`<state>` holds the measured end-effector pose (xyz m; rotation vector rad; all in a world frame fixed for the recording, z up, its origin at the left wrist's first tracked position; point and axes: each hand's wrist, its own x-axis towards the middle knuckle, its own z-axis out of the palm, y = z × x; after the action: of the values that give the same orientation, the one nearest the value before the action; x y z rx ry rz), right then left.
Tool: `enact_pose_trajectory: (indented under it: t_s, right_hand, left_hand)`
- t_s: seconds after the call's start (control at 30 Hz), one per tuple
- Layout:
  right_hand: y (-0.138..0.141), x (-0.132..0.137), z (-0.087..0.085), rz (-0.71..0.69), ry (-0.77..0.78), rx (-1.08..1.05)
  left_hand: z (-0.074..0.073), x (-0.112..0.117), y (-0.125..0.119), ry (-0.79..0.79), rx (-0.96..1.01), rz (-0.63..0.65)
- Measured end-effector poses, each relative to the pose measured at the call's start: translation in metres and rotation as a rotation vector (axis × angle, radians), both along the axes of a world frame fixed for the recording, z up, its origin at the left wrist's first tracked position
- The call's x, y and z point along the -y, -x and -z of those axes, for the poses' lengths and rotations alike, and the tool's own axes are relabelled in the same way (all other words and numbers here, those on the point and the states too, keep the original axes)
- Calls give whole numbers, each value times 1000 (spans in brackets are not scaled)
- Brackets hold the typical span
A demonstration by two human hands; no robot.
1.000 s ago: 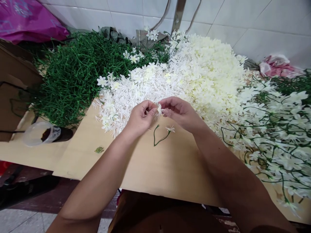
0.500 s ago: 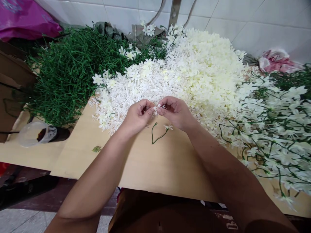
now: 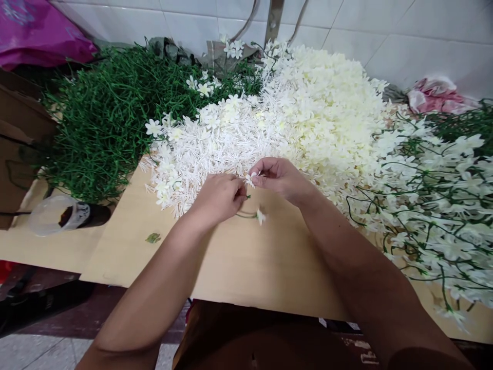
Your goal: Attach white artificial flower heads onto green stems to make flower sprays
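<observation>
My left hand (image 3: 220,196) is closed in a pinch on a thin green stem (image 3: 246,215) that carries one small white flower (image 3: 260,216) just above the wooden board (image 3: 246,257). My right hand (image 3: 280,177) pinches a small white flower head (image 3: 251,178) between thumb and fingers, close to the left hand's fingertips. Both hands hover at the near edge of a big heap of white flower heads (image 3: 269,123).
A pile of bare green stems (image 3: 108,118) lies at the left. Stems with white flowers on them (image 3: 439,205) are heaped at the right. A clear plastic cup (image 3: 57,215) lies on its side at the left; a magenta bag (image 3: 38,31) and a cardboard box (image 3: 19,139) stand beyond.
My left hand dropped from the flower head to the table and took hold of the green stem lying there, lifting it slightly. The right hand kept the flower head.
</observation>
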<state>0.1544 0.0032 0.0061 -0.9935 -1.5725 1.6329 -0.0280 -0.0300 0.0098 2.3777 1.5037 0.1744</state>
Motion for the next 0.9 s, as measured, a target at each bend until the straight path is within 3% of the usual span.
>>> enact_pose_trajectory:
  t_s: [0.17, 0.33, 0.47, 0.63, 0.9]
  right_hand:
    - [-4, -4, 4, 38, 100, -77]
    - [-4, -6, 7, 31, 169, -138]
    - [-2, -6, 9, 33, 208, -167]
    - [0, -5, 10, 61, 274, -201]
    - [2, -4, 8, 73, 339, -318]
  left_hand:
    - [8, -2, 3, -17, 126, -39]
    - [18, -5, 5, 53, 583, -249]
    - [17, -8, 0, 179, 861, -342]
    - [13, -9, -1, 232, 953, -384]
    - [15, -10, 0, 300, 1011, -347]
